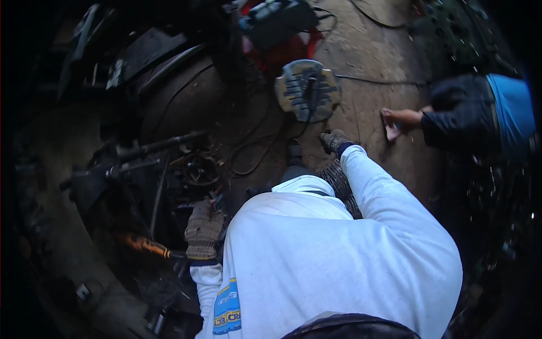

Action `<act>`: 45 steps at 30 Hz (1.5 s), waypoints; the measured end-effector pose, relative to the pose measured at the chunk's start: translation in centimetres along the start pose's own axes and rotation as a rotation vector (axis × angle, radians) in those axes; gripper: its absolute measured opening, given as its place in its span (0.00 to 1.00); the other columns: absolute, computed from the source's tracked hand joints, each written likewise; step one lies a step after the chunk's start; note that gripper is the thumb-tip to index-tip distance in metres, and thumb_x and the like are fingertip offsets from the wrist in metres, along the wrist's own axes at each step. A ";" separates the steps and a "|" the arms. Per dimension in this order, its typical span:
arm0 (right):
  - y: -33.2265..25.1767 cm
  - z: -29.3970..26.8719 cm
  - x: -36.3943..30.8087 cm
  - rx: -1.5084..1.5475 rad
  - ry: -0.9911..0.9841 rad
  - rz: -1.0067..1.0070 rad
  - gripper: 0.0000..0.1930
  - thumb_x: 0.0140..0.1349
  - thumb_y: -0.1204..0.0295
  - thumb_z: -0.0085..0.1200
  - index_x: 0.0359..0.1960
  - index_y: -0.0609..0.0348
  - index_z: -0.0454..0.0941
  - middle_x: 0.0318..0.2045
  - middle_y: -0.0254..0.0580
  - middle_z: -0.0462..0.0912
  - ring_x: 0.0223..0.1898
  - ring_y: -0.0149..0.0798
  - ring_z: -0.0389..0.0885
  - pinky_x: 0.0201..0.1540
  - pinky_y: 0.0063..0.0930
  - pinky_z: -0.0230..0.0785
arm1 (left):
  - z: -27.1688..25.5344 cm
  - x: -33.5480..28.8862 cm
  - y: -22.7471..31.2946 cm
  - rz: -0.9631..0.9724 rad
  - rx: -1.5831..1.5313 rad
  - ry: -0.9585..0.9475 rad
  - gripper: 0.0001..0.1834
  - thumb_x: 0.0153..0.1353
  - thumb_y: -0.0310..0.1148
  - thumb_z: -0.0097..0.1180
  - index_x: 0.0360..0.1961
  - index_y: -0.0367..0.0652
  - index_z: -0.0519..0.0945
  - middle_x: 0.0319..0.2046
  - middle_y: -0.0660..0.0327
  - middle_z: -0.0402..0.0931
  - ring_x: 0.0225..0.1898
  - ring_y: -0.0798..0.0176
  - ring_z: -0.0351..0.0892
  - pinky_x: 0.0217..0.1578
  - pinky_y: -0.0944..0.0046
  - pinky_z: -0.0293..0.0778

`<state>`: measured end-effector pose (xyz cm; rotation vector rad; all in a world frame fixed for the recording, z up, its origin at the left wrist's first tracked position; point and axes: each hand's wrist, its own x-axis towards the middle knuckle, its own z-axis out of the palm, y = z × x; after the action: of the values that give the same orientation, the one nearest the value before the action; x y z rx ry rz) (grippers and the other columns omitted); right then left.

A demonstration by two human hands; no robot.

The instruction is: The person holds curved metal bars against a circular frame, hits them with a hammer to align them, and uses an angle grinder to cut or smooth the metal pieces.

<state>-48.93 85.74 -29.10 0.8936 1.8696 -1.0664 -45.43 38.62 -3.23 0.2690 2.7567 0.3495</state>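
Observation:
My left hand [204, 230], in a brown knitted glove, reaches down at the edge of a dark heap of metal parts and tools [195, 169]. Its fingertips sink into the shadow there, and whether they grip anything is not clear. My right hand [336, 140], gloved alike, is stretched forward with its fingers curled in. What they hold, if anything, is too dark to make out. Just beyond it is a round, worn stool-like top [308, 91] with dark slots and a dark cable lying across it. A dark coiled, ribbed thing [339, 183] shows beneath my right forearm.
An orange-handled tool [148, 246] lies left of my left hand. Ahead stands a dark green machine [278, 22] on something red. Loose cables [248, 155] cross the brown floor. At right another person in blue [511, 110] sits or crouches, a bare foot [395, 123] pointing toward the stool.

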 end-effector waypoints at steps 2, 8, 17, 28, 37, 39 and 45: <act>-2.3 1.5 1.3 0.095 -0.017 -0.112 0.24 0.62 0.55 0.54 0.52 0.61 0.81 0.33 0.47 0.86 0.30 0.41 0.84 0.39 0.36 0.73 | -0.4 1.0 1.6 -0.167 -0.097 -0.118 0.21 0.55 0.39 0.61 0.51 0.47 0.80 0.50 0.52 0.80 0.53 0.47 0.78 0.55 0.50 0.74; -6.3 1.6 0.0 0.084 -0.186 -0.140 0.19 0.66 0.62 0.54 0.49 0.66 0.77 0.26 0.46 0.80 0.20 0.41 0.78 0.25 0.38 0.70 | 1.0 0.2 2.5 -0.315 -0.114 -0.112 0.23 0.58 0.47 0.58 0.52 0.50 0.80 0.53 0.55 0.78 0.55 0.50 0.77 0.56 0.51 0.73; 0.8 -0.7 7.7 -0.174 -0.176 -0.148 0.11 0.63 0.65 0.52 0.28 0.60 0.77 0.19 0.47 0.77 0.16 0.43 0.77 0.19 0.44 0.68 | 2.4 -2.7 1.6 -0.453 -0.247 -0.097 0.21 0.57 0.47 0.57 0.49 0.48 0.80 0.48 0.50 0.80 0.52 0.44 0.77 0.54 0.47 0.73; -11.2 1.8 -1.5 -0.218 -0.129 -0.167 0.27 0.62 0.50 0.53 0.50 0.64 0.80 0.32 0.51 0.86 0.34 0.45 0.85 0.42 0.38 0.73 | 3.9 -4.5 -0.2 -0.556 -0.225 -0.142 0.23 0.55 0.43 0.61 0.51 0.46 0.80 0.50 0.50 0.80 0.54 0.46 0.77 0.56 0.49 0.72; -7.2 2.0 -0.4 -0.252 -0.132 -0.165 0.22 0.61 0.54 0.52 0.39 0.64 0.84 0.28 0.48 0.85 0.29 0.44 0.83 0.36 0.37 0.73 | 3.0 -5.0 1.0 -0.644 -0.307 -0.160 0.23 0.56 0.44 0.59 0.51 0.46 0.81 0.54 0.49 0.78 0.56 0.45 0.75 0.57 0.50 0.71; -5.6 1.5 1.0 -0.378 -0.218 -0.206 0.15 0.63 0.61 0.52 0.36 0.61 0.81 0.21 0.41 0.80 0.21 0.39 0.79 0.25 0.36 0.72 | 1.6 -4.8 1.9 -0.650 -0.306 -0.176 0.21 0.57 0.44 0.57 0.49 0.46 0.81 0.53 0.48 0.78 0.56 0.44 0.75 0.57 0.50 0.72; -0.6 0.8 4.8 -0.130 -0.327 -0.140 0.15 0.64 0.62 0.53 0.46 0.58 0.76 0.27 0.49 0.81 0.23 0.42 0.82 0.21 0.39 0.71 | 0.3 -5.9 -1.4 -0.505 -0.242 0.189 0.23 0.54 0.43 0.62 0.50 0.46 0.80 0.48 0.53 0.81 0.52 0.48 0.78 0.54 0.51 0.74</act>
<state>-51.35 85.65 -33.34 0.4859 1.7199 -1.0879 -40.09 36.00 -1.98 -0.5364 2.7954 0.5840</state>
